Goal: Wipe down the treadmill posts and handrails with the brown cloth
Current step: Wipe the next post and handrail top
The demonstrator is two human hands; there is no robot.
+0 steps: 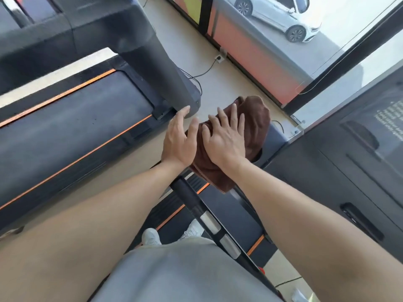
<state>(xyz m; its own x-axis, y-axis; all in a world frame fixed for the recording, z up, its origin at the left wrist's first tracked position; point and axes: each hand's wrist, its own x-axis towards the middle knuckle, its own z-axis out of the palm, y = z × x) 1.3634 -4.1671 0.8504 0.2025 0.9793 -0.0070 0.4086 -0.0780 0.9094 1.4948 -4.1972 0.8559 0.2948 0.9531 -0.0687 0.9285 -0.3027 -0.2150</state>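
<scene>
The brown cloth [255, 127] is draped over the top of the treadmill post where the black handrail [192, 201] meets it, in the middle of the view. My right hand [224, 138] lies flat on the cloth with straight, spread fingers and presses it onto the post. My left hand [180, 138] is just left of the cloth, fingers straight, its edge against the cloth. The post under the cloth is hidden.
A second treadmill with orange-striped belt [72, 127] and its thick dark post [161, 68] stands to the left. This treadmill's console [359, 153] fills the right. Power cables [202, 73] run over the pale floor toward a glass wall [272, 40] ahead.
</scene>
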